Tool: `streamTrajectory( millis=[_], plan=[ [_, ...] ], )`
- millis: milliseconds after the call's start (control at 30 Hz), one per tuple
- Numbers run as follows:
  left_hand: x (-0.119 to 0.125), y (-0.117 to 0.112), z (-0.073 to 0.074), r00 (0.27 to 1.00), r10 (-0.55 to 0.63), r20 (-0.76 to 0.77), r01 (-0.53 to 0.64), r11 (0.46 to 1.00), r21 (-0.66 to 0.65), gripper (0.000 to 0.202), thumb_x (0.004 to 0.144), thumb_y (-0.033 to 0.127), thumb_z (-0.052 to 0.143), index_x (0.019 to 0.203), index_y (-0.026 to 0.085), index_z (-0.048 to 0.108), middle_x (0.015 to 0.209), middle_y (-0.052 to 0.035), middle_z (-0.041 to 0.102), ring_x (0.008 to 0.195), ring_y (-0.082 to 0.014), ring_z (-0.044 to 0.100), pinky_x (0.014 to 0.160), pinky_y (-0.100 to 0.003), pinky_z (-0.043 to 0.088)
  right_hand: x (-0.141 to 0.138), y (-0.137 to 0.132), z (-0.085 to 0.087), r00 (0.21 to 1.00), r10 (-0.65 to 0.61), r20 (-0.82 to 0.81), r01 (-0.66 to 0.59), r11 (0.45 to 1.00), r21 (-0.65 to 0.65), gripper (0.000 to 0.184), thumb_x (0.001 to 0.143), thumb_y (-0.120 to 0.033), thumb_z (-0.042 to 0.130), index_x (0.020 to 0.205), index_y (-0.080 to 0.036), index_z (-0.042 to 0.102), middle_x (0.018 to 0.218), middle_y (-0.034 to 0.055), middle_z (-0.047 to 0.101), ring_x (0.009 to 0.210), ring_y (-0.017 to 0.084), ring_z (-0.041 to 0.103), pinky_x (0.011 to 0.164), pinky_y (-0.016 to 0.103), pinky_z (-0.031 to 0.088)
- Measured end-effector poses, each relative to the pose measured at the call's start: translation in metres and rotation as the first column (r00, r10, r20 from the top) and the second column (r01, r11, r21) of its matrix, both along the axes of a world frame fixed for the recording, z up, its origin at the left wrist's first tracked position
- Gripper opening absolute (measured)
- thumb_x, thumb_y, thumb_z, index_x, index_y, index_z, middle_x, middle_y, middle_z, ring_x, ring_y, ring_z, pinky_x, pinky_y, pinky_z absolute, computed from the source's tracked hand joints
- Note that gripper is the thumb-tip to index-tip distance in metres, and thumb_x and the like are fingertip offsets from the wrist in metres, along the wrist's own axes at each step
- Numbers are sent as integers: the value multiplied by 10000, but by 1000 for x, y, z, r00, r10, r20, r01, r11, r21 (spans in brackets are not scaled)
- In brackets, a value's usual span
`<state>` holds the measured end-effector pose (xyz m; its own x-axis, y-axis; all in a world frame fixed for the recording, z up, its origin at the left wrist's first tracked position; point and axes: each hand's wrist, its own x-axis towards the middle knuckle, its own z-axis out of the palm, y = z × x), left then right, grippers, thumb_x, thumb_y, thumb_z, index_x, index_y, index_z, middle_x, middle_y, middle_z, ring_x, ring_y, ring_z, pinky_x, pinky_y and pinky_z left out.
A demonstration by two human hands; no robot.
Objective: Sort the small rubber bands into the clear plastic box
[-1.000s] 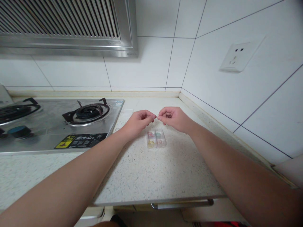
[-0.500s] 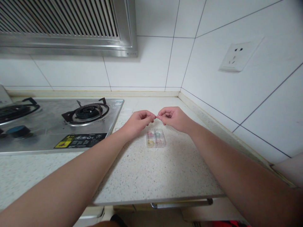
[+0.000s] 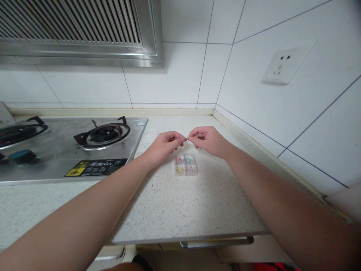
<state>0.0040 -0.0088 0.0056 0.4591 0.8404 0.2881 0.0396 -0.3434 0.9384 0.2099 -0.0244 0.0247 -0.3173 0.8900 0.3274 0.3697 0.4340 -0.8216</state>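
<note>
My left hand (image 3: 168, 143) and my right hand (image 3: 207, 140) meet fingertip to fingertip above the counter. Both are closed in a pinch. Between the fingertips shows a tiny reddish thing (image 3: 186, 139), too small to name. Just below and nearer to me, a small clear plastic box (image 3: 194, 174) with compartments lies on the counter. Inside it are small coloured loops: a yellow loop (image 3: 179, 171), a pinkish-red loop (image 3: 178, 160), a green loop (image 3: 188, 160) and another reddish one.
Speckled stone counter (image 3: 186, 207) lies beneath my hands. To the left is a steel gas hob (image 3: 132, 139) with black burners and a knob (image 3: 23, 156). A faint clear flat piece (image 3: 150, 134) rests beside the hob. A range hood (image 3: 84, 52) hangs above; tiled walls meet behind.
The hands hold almost the same place, fingertips together. A little more of a reddish bit shows between them now. The box has not moved.
</note>
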Motion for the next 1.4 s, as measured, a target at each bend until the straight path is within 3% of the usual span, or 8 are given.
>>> streamTrajectory(
  millis=[467,667,1133,1300,1400],
  plan=[
    [1,0,0,1000,20,2,-20,1000,-21,241,862,386,635,886,159,713,784,-22,641,608,-100,476,533,-238,345,1,-1,1,997,9,-71,-13,998,-56,162,851,-312,644,893,-164,697,592,-29,572,503,85,411,479,255,277],
    [1,-1,1,1000,12,-8,-12,1000,-19,228,859,376,636,832,155,686,766,-10,636,610,-96,466,564,-241,352,0,-2,2,987,73,-140,-85,993,-85,124,845,-254,622,886,-165,698,582,-34,558,510,81,414,486,248,269],
    [0,-1,0,999,6,-34,-6,1000,0,241,882,385,627,826,155,669,769,1,628,600,-86,438,580,-241,349,-1,-3,2,970,112,-218,-135,986,-96,157,842,-319,712,828,-170,663,605,-28,580,540,84,449,500,240,297],
    [0,-1,1,999,1,-36,-1,1000,-2,221,867,369,640,835,154,682,774,-4,637,612,-91,455,588,-244,361,2,-2,1,974,120,-194,-144,983,-115,175,838,-333,711,824,-173,643,621,-27,591,555,88,469,515,240,323],
    [0,0,0,999,0,-35,0,1000,-1,222,867,369,642,834,155,686,771,-4,637,610,-89,454,588,-244,364,4,0,0,987,140,-80,-152,975,-162,176,844,-342,691,847,-173,641,635,-22,606,551,89,467,523,245,331]
  ],
)
